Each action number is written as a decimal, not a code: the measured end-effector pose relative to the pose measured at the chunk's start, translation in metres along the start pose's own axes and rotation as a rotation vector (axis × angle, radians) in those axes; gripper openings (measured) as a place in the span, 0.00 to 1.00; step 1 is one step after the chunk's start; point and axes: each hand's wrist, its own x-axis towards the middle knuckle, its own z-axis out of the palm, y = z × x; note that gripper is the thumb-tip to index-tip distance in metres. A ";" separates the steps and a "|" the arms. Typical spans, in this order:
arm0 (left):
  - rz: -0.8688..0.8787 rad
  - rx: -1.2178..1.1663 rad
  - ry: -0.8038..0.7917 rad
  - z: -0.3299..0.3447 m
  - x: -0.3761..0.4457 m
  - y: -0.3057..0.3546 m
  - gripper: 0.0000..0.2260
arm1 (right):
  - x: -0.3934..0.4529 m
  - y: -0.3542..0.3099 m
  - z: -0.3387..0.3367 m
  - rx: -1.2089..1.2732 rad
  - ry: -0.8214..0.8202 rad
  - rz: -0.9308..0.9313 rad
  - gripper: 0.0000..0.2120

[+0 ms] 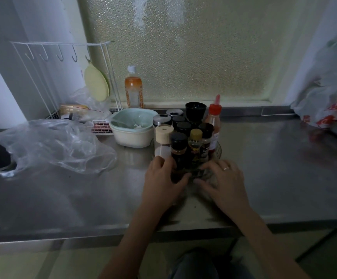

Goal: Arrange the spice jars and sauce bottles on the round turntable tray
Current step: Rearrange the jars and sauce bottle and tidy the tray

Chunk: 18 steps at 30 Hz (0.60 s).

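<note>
Stainless steel counter (pixel 264 168), spice jars (pixel 178 150) and red-capped sauce bottle (pixel 214 121) clustered on the round turntable tray (pixel 219 151), left hand (pixel 161 184) cupping a dark-lidded jar at the near edge, right hand (pixel 224 182) spread flat beside it, grip unclear, stacked bowls (pixel 132 129) left.
</note>
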 end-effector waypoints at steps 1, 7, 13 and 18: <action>0.027 0.026 -0.003 0.002 0.003 0.000 0.14 | 0.004 0.000 0.000 -0.006 0.020 0.021 0.11; 0.123 0.069 -0.039 0.015 0.032 0.001 0.11 | 0.038 0.017 -0.004 0.126 -0.024 0.044 0.07; 0.115 0.031 -0.078 0.033 0.075 -0.009 0.13 | 0.068 0.034 0.013 0.144 -0.033 0.050 0.07; 0.110 0.043 -0.072 0.045 0.107 -0.020 0.14 | 0.097 0.044 0.028 0.161 -0.042 0.068 0.07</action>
